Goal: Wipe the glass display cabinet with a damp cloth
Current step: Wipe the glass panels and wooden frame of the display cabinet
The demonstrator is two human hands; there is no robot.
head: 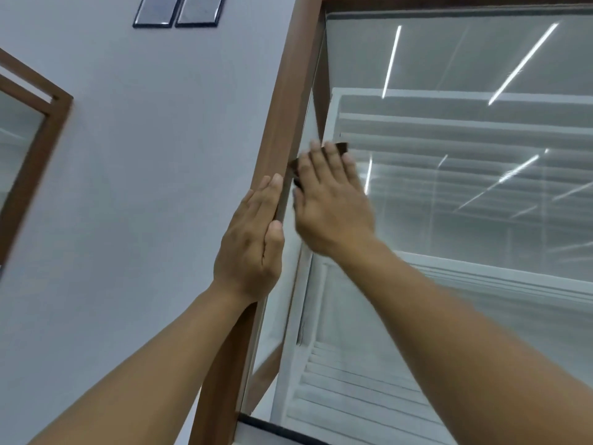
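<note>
Wiping was in hand at the left edge of the glass display cabinet [449, 75].
The cabinet filled the right of the frame, its brown wooden post [288, 91] rising through the centre. The left hand [250, 239] lay flat and released against that post. Just beside it the right hand [330, 203], fingers straight, pressed a dark cloth [340, 148] to the glass. The next move likely called for even strokes rightward across the pane.

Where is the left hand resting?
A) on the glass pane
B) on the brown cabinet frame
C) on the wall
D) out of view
B: the left hand lies flat along the cabinet frame, while the right hand presses the dark cloth on the glass.
</note>
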